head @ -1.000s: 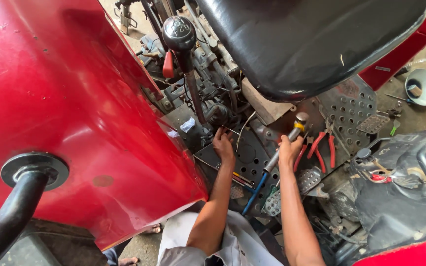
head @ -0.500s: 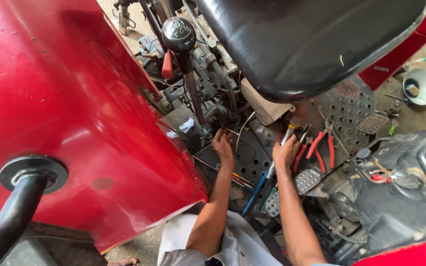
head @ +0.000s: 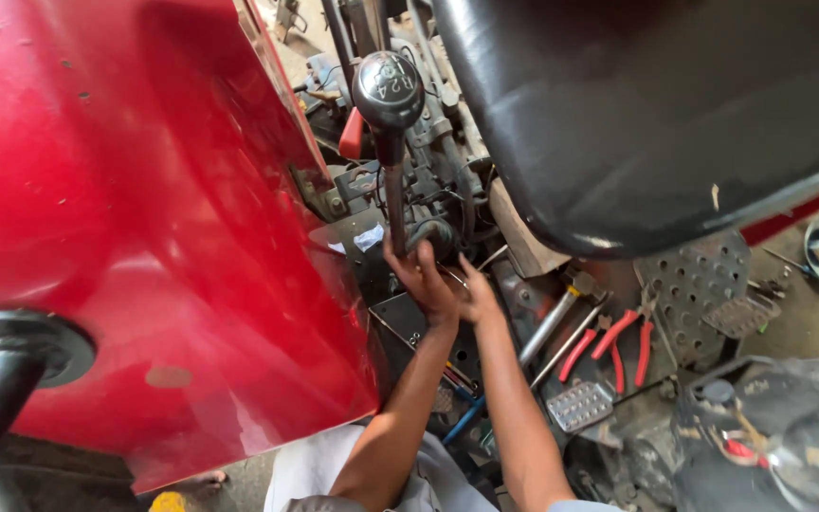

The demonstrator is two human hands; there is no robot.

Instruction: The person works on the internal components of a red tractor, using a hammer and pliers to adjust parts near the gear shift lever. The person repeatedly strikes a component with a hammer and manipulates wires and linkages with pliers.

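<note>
Left hand: my left hand point(head: 426, 277) was at the foot of the gear lever point(head: 389, 142), fingers spread and released, touching the dark housing point(head: 433, 235) there.
Right hand: my right hand point(head: 474, 296) lay just beside the left, touching it, fingers loosely curled; I could not tell whether they gripped anything.
Lever: it stood upright between the red fender point(head: 144, 237) and the black seat point(head: 656, 114), knob well above both hands.
Doing it well: I judged the work needed slow fingertip feel, wrists low, since the seat hid much of the housing.
Around: a metal wrench point(head: 550, 322) and red pliers point(head: 618, 343) lay on the footplate point(head: 694, 284), near my right forearm; a pedal point(head: 578, 406) sat below them.
In the way: fender and seat squeezed the gap, and the lever shaft crossed right above my fingers.
</note>
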